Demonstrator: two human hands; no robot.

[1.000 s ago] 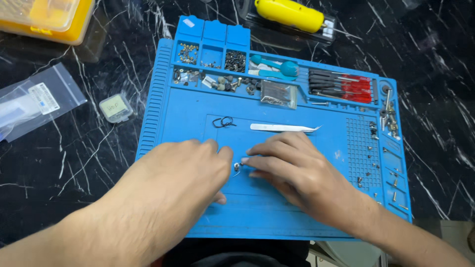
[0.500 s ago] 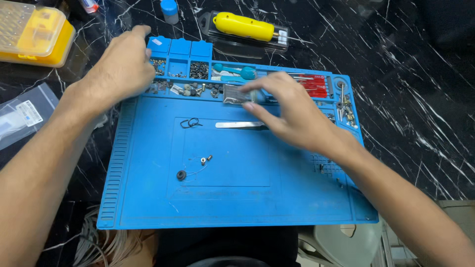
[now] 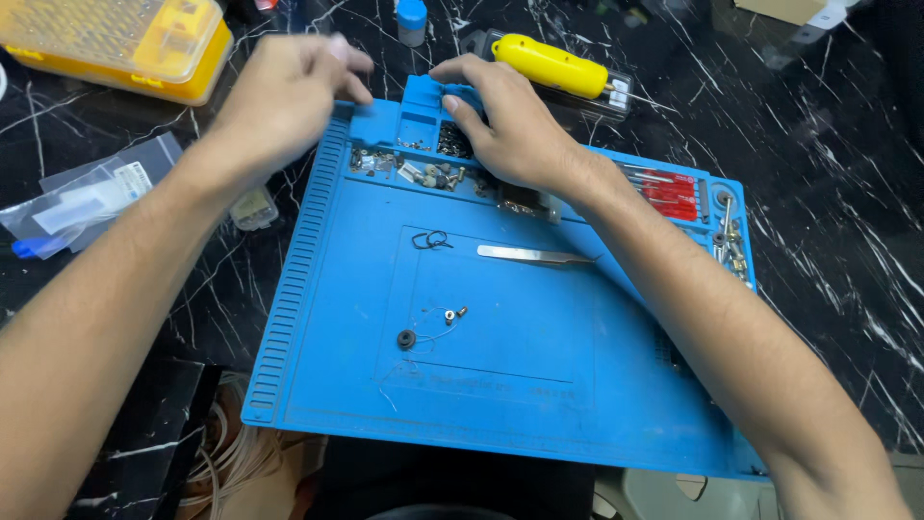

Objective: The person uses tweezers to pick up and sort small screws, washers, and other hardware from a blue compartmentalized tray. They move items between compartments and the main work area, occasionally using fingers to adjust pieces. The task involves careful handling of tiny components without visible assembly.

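Note:
A blue work mat (image 3: 520,385) lies on the black marble table. My left hand (image 3: 284,91) hovers at the mat's far left corner, its fingers bunched together and blurred; I cannot see anything in them. My right hand (image 3: 510,125) rests over the small parts compartments (image 3: 419,130) along the mat's far edge, fingertips bent down into them, nothing visibly held. On the mat's flat middle lie steel tweezers (image 3: 534,255), a black wire loop (image 3: 433,239), a small black ring (image 3: 406,339) and a tiny screw with a washer (image 3: 453,314).
A yellow screwdriver handle (image 3: 553,63) lies beyond the mat, a yellow parts box (image 3: 125,43) at far left, a blue-capped bottle (image 3: 412,19) between them. Red-handled drivers (image 3: 671,195) and loose metal parts (image 3: 729,246) fill the mat's right side. Clear plastic bags (image 3: 91,197) lie left.
Both hands have left the small parts in the mat's middle and moved to the far compartments. The view has shifted, so the mat now sits lower and more to the right.

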